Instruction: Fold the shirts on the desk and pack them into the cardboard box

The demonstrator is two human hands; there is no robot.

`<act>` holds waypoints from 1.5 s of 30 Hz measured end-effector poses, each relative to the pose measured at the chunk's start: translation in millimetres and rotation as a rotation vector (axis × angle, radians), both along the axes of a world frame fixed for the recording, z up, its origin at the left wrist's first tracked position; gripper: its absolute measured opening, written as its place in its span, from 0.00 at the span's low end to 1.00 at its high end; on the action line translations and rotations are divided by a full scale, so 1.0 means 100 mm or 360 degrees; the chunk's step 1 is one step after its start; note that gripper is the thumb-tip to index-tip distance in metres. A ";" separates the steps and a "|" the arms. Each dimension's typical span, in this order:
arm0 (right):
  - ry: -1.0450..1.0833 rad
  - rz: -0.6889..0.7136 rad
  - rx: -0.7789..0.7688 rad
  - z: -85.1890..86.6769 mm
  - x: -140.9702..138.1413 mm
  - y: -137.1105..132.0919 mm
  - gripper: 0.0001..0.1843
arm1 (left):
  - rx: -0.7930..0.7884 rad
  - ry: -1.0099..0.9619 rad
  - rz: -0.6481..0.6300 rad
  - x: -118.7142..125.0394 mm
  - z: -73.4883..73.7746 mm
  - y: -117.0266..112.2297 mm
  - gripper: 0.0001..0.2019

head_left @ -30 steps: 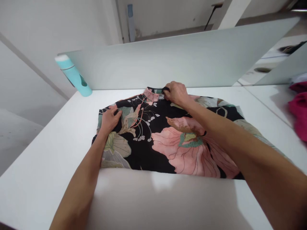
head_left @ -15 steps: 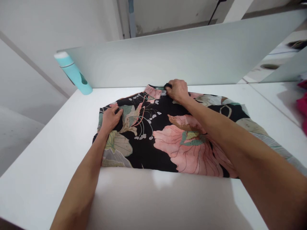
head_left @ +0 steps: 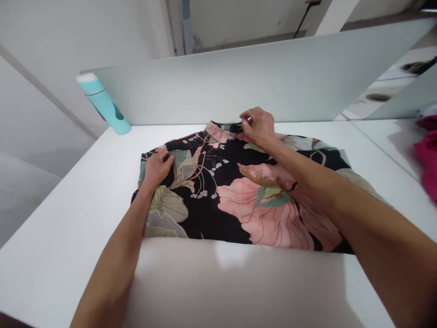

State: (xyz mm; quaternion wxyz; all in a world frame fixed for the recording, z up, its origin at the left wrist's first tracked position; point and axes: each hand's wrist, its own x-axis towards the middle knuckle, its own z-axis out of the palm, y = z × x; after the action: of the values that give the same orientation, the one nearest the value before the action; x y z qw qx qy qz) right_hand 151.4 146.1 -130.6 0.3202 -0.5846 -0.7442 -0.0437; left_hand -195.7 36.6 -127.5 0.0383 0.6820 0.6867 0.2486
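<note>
A black floral garment (head_left: 201, 214) with large pink blooms and pale leaves lies spread on the white table, its collar (head_left: 217, 130) at the far side. My left hand (head_left: 159, 167) rests flat on its left shoulder area, fingers spread on the cloth. Just above the right side of the collar is my right hand (head_left: 258, 124), thumb and index finger apart and nothing visible between them. A small clear piece (head_left: 231, 135) shows at the neckline. My right forearm covers part of the garment's right side.
Behind the white table (head_left: 68, 205) stands a pale upright panel (head_left: 218, 86). A turquoise bottle-like holder with a white top (head_left: 105, 105) leans at the back left corner. Bright pink cloth (head_left: 428, 159) lies at the right edge.
My right hand has let go of the dark collar edge and lifted slightly up and to the right, its fingers opening. My left hand stays in place on the garment.
</note>
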 end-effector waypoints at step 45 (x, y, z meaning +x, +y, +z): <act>-0.0777 0.0112 -0.0064 -0.09 0.00 -0.30 0.20 | 0.0029 -0.0081 -0.0006 0.00 -0.04 0.01 0.13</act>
State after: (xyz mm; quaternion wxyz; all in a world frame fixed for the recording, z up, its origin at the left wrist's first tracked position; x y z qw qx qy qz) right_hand 151.9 115.7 -139.4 0.1205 -0.5367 -0.8201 -0.1578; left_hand -195.7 37.8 -131.1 0.0500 0.6770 0.6819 0.2723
